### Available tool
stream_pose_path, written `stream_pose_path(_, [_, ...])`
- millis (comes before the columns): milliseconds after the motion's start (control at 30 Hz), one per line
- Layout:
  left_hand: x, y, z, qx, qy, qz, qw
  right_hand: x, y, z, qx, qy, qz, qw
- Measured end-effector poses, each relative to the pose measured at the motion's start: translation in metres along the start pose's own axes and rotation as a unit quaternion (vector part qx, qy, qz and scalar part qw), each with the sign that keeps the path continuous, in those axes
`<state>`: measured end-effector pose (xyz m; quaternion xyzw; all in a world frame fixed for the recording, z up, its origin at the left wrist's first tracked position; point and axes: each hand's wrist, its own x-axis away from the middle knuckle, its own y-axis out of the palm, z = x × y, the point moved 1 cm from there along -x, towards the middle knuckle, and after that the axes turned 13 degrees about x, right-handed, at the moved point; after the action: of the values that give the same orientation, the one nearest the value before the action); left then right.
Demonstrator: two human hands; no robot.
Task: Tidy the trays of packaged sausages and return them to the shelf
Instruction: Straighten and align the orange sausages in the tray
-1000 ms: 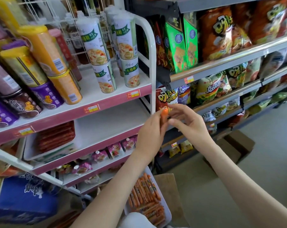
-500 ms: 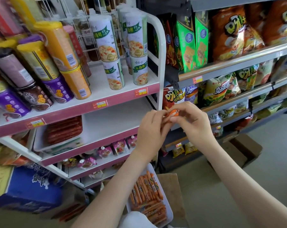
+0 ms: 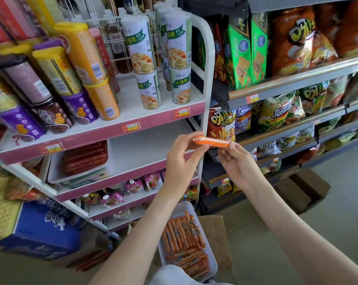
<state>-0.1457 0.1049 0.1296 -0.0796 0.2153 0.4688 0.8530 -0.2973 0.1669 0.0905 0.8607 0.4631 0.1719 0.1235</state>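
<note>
Setting: shop aisle, a white rack with pink-edged shelves on the left and snack bags on grey shelving to the right.
Sausage (image 3: pixel 212 141): one orange pack held level before the rack's end post, long axis left to right.
Left hand (image 3: pixel 182 153): pinches the left end.
Right hand (image 3: pixel 237 163): pinches the right end from below.
Orange tray (image 3: pixel 181 207): low, almost straight below both hands, beside the left forearm; its packs mostly lie pointing away, so the sausage likely needs a quarter turn.
Shelf tray (image 3: pixel 57 177): red packs, on the middle shelf (image 3: pixel 137 149), up-left of the hands.
Hidden: the orange tray's near end is covered by white cloth; its support is unclear.
</note>
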Motion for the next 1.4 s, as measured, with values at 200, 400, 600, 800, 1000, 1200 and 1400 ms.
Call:
stream_pose_path(200, [0.005,-0.003,-0.006,-0.029,0.008,-0.008,1.0,0.005,0.003,0.005,0.387,-0.095,-0.047,0.916])
stream_pose_path(400, [0.014,-0.003,-0.016,-0.104,0.062,-0.017,0.993,0.013,0.022,0.012,0.511,-0.221,-0.069,0.828])
stream_pose_path(600, [0.023,-0.005,-0.026,-0.113,0.067,-0.023,0.991,0.022,0.029,0.022,0.46,-0.225,-0.068,0.856])
stream_pose_path(800, [0.035,-0.025,-0.059,-0.131,-0.098,-0.034,0.986,0.015,0.015,0.058,0.46,-0.145,-0.097,0.87])
stream_pose_path(1000, [0.103,-0.089,-0.174,-0.397,-0.336,-0.097,0.849,-0.007,-0.039,0.161,0.586,-0.008,-0.134,0.799])
stream_pose_path(1200, [0.213,-0.122,-0.284,-0.436,-0.458,-0.23,0.74,-0.014,-0.081,0.3,0.649,0.087,-0.215,0.724])
stream_pose_path(1400, [0.269,-0.099,-0.359,-0.472,-0.37,-0.327,0.73,-0.032,-0.091,0.413,0.663,0.074,-0.237,0.706])
